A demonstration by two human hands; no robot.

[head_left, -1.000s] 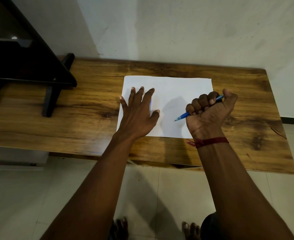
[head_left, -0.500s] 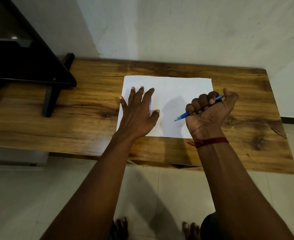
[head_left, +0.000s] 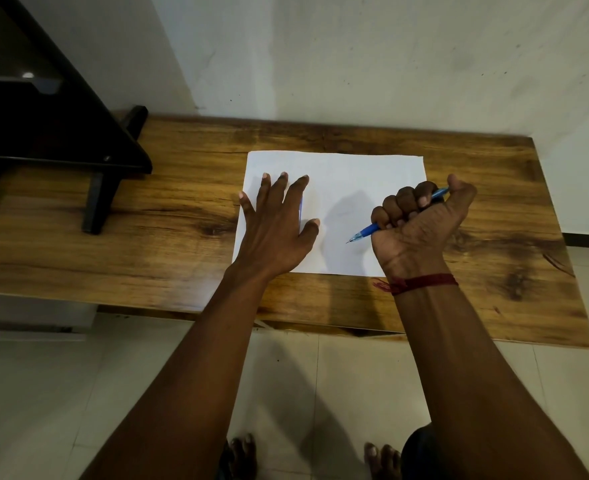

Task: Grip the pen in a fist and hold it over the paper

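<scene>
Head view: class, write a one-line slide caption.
Left hand flat on white paper, right hand gripping a blue pen over it.

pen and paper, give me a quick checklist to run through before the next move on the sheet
1. Sheet of paper lies flat on the wooden table: ok.
2. Left hand presses flat on the sheet's left part, fingers spread: ok.
3. Right hand holds the blue pen: ok, but in a closed fist, not a writing pinch.
4. Pen tip uncapped and pointing at the sheet: ok.
5. Tip touching the paper: cannot tell; it seems just above.
6. Bare paper between the hands for a mark: ok.
7. Black stand at the left stays apart from the sheet: ok.
</scene>
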